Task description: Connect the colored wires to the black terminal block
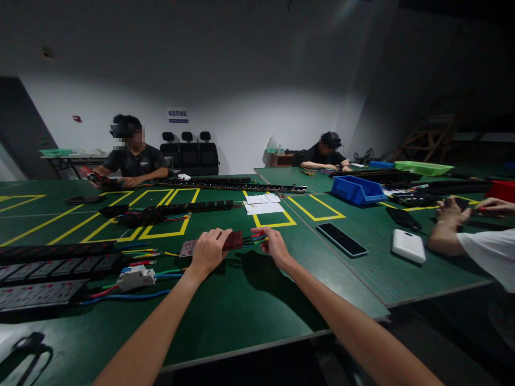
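My left hand (209, 249) is closed around a short dark-red socket module (232, 240), whose pale socket face (187, 247) shows left of the fingers. From the module's right end come several coloured wires (251, 239) in black, red, blue and green. My right hand (276, 245) pinches the far ends of these wires between thumb and forefinger. To the left, long black power strips (76, 265) lie side by side on the green table (225, 321). A white circuit breaker (137, 277) sits at their ends with blue and green wires running from it.
Beyond my hands lie white papers (263, 203) and more black strips (173, 210). To the right are a phone (341, 239), a white power bank (408, 246) and a blue bin (357, 190). Co-workers sit across the table, and another person's hands (453, 214) work at the right.
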Demonstrator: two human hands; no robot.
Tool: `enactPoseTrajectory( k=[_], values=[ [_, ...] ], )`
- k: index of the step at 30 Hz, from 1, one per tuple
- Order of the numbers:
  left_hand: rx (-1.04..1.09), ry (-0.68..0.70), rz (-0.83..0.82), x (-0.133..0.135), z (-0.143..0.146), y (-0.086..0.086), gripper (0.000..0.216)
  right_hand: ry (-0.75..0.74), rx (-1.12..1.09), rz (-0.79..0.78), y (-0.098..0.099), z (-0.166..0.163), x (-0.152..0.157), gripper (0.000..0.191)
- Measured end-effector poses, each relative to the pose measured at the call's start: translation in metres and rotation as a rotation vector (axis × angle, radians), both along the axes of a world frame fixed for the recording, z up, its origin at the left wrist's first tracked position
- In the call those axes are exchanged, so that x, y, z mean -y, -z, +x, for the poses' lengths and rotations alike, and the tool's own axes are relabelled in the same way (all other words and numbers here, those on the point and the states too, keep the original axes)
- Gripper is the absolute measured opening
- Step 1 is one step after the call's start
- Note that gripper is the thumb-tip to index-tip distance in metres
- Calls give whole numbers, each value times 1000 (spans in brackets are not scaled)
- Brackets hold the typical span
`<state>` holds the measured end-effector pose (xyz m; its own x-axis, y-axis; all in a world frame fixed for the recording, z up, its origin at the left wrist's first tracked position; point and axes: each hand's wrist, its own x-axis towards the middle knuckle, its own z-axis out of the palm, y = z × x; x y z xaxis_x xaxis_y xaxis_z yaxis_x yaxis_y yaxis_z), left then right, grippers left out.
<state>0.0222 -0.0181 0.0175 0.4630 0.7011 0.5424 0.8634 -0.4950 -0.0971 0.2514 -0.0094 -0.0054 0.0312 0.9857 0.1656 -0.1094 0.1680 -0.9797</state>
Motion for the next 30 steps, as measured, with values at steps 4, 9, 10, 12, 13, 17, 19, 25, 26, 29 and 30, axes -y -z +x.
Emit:
enactPoseTrajectory(
  k=[4, 9, 10, 12, 13, 17, 19, 25, 26, 29, 30],
  values=[
    [-7, -3, 0, 0, 0, 1, 47, 13, 23, 35, -1, 1, 0, 50],
    [-32, -4, 16, -2, -1, 2, 49, 25, 42, 54, 0, -1, 0, 52],
    [-36, -4, 17, -3, -1, 2, 49, 29, 45, 63, 1, -1, 0, 52],
    [-42, -4, 17, -3, -1, 3, 50, 45, 55, 85, 1, -1, 0, 53],
    [-42, -4, 17, -3, -1, 2, 51, 52, 64, 99, 2, -1, 1, 54],
    [-18, 6, 12, -3, 0, 1, 50, 79, 106, 164, 0, -1, 5, 56],
    [-11, 15, 9, -2, 0, 1, 49, 93, 121, 180, -1, -1, 6, 55],
    [5, 19, -1, -3, -1, 2, 51, 97, 111, 161, -2, 0, 5, 52],
    [7, 22, -1, -4, -1, 2, 51, 95, 108, 157, -1, 0, 5, 52],
    [13, 25, 6, -3, -1, 2, 50, 91, 96, 153, -2, 0, 5, 51],
    [12, 23, 8, -3, -1, 1, 50, 91, 95, 155, -3, 0, 6, 51]
  ],
)
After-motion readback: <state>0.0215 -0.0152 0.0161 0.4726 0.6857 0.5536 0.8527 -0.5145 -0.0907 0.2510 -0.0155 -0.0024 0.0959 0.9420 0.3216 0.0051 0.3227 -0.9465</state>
